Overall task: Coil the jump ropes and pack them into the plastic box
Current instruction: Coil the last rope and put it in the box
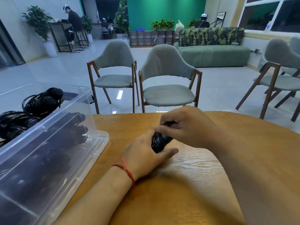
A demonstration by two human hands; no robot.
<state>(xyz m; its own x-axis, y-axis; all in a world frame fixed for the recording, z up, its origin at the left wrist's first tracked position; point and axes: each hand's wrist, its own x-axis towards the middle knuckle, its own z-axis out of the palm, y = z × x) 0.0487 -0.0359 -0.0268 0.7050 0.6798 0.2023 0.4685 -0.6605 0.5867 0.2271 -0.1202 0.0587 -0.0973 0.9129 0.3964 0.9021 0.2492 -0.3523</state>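
Observation:
A black jump rope (pixel 159 141), wound round its handles into a tight bundle, is held over the wooden table (pixel 186 176). My left hand (pixel 144 156) grips its near end from below. My right hand (pixel 183 124) curls over its far end from above. The clear plastic box (pixel 53 143) stands at the left on the table. Inside it lie two coiled black jump ropes, one (pixel 43 101) at the back and one (pixel 14 122) at the left.
Two grey chairs (pixel 168 82) with wooden frames stand just beyond the table's far edge, another pair at the right. People sit far back in the room. The box's side walls show dark shapes through the plastic.

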